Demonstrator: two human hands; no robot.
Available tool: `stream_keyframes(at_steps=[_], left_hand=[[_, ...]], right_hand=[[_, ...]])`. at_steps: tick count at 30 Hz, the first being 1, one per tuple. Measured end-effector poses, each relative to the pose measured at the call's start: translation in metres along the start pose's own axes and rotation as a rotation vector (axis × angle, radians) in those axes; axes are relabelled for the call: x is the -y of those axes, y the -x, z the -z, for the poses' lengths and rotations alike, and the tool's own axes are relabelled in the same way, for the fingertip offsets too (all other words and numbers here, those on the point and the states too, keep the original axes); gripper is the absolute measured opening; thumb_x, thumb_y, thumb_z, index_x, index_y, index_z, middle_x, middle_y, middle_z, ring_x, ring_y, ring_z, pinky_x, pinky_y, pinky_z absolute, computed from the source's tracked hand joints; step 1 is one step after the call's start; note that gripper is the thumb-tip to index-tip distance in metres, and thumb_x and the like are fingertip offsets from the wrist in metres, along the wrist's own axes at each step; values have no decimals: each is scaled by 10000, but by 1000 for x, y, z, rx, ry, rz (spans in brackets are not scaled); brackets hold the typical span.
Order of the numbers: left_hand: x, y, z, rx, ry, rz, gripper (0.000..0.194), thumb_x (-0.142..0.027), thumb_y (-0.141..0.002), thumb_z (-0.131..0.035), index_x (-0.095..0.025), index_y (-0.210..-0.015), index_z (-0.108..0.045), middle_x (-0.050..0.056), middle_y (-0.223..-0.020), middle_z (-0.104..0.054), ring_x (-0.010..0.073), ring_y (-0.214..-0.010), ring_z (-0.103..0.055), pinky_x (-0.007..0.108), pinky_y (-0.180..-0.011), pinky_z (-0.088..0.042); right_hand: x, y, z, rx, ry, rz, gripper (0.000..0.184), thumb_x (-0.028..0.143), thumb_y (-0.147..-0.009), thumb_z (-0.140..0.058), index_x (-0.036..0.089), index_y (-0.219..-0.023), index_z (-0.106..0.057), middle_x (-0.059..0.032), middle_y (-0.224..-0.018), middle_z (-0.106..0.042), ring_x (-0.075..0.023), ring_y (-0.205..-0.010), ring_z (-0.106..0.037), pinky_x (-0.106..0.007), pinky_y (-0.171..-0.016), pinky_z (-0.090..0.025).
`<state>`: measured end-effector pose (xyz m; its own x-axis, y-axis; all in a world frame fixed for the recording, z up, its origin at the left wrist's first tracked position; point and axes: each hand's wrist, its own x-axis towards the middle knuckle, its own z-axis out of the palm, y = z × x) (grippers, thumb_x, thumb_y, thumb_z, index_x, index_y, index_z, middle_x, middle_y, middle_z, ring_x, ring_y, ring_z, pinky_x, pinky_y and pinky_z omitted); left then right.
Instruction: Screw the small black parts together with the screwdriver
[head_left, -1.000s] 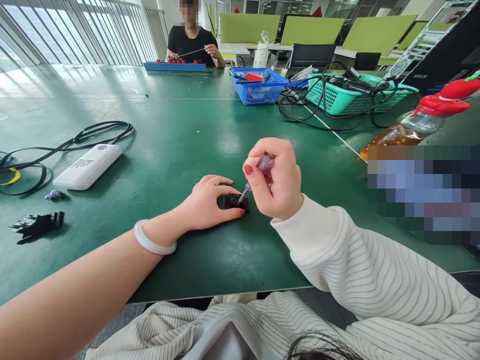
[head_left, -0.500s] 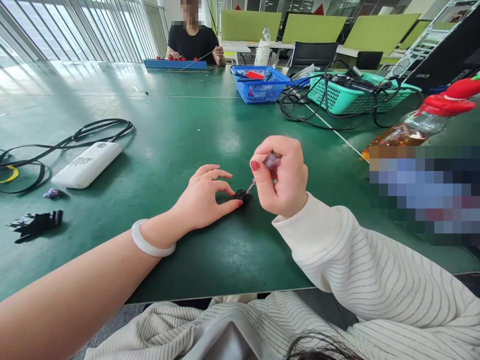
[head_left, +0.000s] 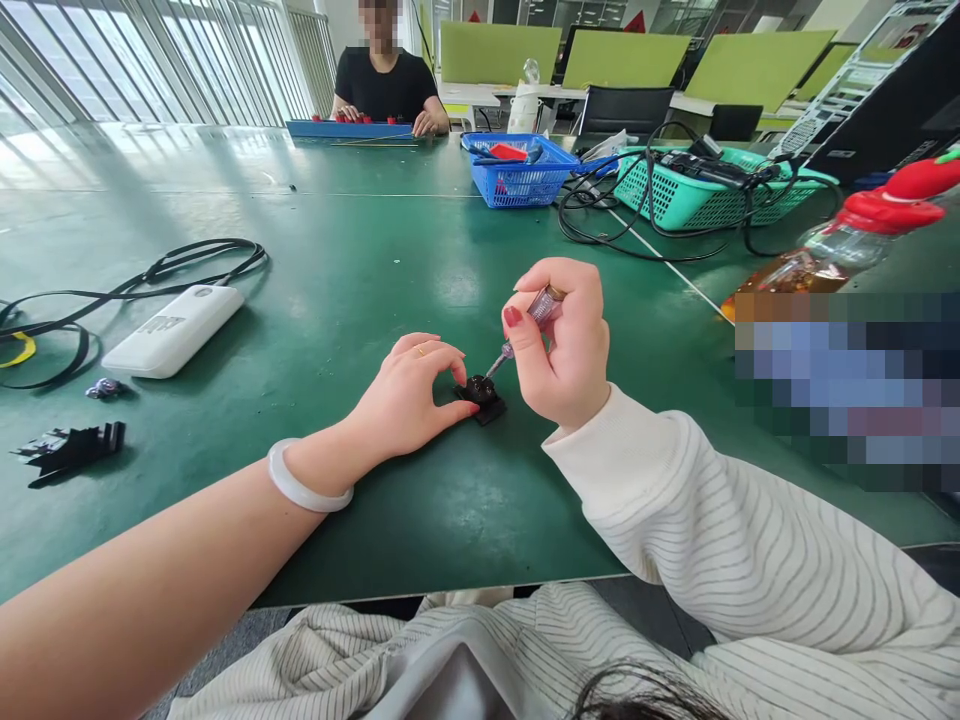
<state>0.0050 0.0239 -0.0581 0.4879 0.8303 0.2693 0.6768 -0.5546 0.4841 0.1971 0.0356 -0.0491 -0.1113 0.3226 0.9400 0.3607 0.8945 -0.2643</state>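
Observation:
A small black part (head_left: 491, 408) with a rounded top lies on the green table near its front edge. My left hand (head_left: 409, 395) grips it from the left, thumb low and index finger at the upper side. In my right hand (head_left: 562, 340) is a screwdriver (head_left: 546, 303) with a clear purplish handle, my fingers wrapped round it. Its shaft slants down to the left, and the tip meets the top of the black part. Whether the tip sits in a screw is too small to tell.
Left lie a white power bank (head_left: 174, 332), black cables (head_left: 217, 248), a small shiny purple item (head_left: 106, 388) and black pieces (head_left: 71, 452). Farther back are a blue basket (head_left: 521, 185) and a green basket (head_left: 697, 205) with cables. A red-capped bottle (head_left: 817, 260) lies right; a person (head_left: 386, 85) sits opposite.
My right hand has risen slightly, and the screwdriver's shaft shows more. The black part has shifted a little, with more of it in sight. Across the table, the person's raised hand has come down.

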Motion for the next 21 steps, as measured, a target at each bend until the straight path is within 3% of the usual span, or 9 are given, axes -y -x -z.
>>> stream_keyframes(at_steps=[9,21], left_hand=[[3,-1,-5,17,3,-26,401,-398,-790,-824,-221,-1131,-711,72,-1189,-750,352,-1306,-543,568,-1167,-436],[5,0,-4,38,17,-7,387,-443,-768,-847,-265,-1108,-799,83,-1285,-724,358,-1338,-529,586,-1208,-404]], right_hand=[[4,5,-7,30,-98,-39,137,326,-1061,-469,273,-1188,-471,47,-827,-564,-87,-634,-538,-240,-623,-524],[2,7,-5,-85,-75,-107,150,404,-1064,-459,295,-1167,-466,17,-907,-516,-74,-575,-504,-257,-554,-496]])
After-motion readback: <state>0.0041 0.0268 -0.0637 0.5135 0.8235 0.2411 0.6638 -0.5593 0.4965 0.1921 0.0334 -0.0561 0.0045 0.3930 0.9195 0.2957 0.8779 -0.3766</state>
